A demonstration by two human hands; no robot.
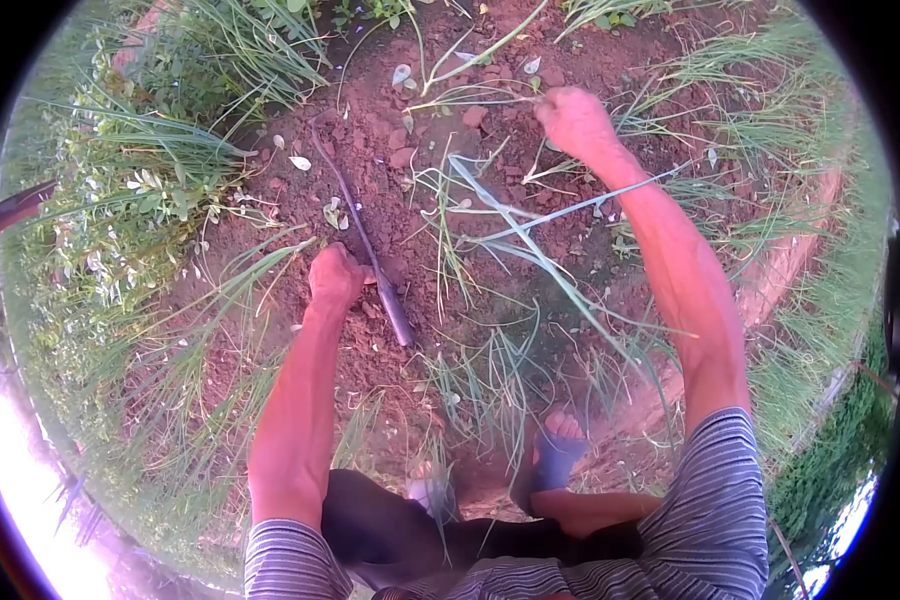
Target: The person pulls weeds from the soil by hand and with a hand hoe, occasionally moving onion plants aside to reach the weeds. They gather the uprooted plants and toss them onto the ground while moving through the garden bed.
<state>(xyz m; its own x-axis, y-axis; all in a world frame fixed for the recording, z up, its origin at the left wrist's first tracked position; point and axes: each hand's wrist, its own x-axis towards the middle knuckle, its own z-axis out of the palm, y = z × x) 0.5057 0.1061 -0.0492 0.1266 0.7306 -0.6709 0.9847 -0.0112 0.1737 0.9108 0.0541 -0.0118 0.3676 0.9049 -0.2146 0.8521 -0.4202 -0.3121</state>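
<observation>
My left hand (337, 275) is closed low over the soil, beside a sickle-like tool. The tips of some green onion leaves (270, 260) reach its knuckles; what its fingers hold is hidden. The tool lies loose on the ground, with a thin, curved dark blade (342, 185) and a smooth handle (395, 315) that points toward me. Farther out, my right hand (575, 120) is closed, its fingertips pinching the end of a thin green onion stalk (475, 102) that stretches to the left. Long onion leaves (540, 245) cross below my right forearm.
Reddish, crumbly soil (380, 150) with clods and pale fallen leaves lies between the hands. Leafy weeds (170, 190) grow thickly at left, and onion rows (770, 130) stand at right. More onions (495, 375) grow just before my feet (560, 445).
</observation>
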